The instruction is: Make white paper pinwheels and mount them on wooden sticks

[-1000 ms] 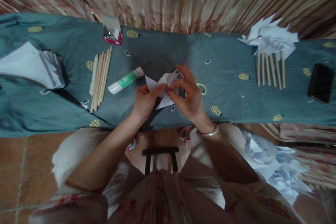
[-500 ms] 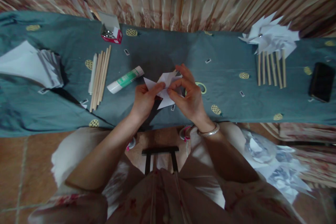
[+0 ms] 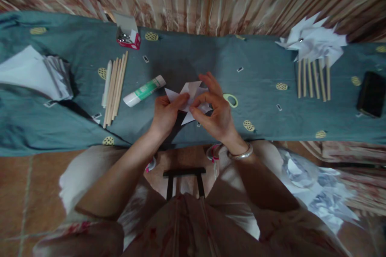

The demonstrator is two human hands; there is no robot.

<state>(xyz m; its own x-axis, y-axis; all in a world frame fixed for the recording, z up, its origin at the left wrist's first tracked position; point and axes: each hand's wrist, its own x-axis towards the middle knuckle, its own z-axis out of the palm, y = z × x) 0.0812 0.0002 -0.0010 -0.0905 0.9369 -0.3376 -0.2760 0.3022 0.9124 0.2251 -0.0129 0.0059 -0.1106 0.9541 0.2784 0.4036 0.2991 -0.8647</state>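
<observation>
A white paper pinwheel [image 3: 191,87] with pointed, folded blades is between my hands, just above the cloth. My left hand [image 3: 165,114] grips its left side, thumb on top near the centre. Over the right part, my right hand [image 3: 215,114] has thumb and index finger pinched together at the middle of the paper; the other fingers are bent and raised. Whatever lies right between those fingertips is too small to make out. Close by on the left lies a glue stick [image 3: 144,91] with a green and white label. Green scissors [image 3: 230,100] show one handle loop beside my right hand.
Wooden sticks [image 3: 115,90] and a stack of white paper [image 3: 27,68] lie left. An open red box [image 3: 129,40] holds small metal pieces. Pinwheels [image 3: 316,42] on sticks and a dark phone [image 3: 371,93] lie right. Crumpled white paper [image 3: 327,194] is below the table's right side.
My right thumb and index finger have shifted slightly left and closed into a rounder pinch over the paper. More of the scissors' loop shows. My left hand keeps its hold.
</observation>
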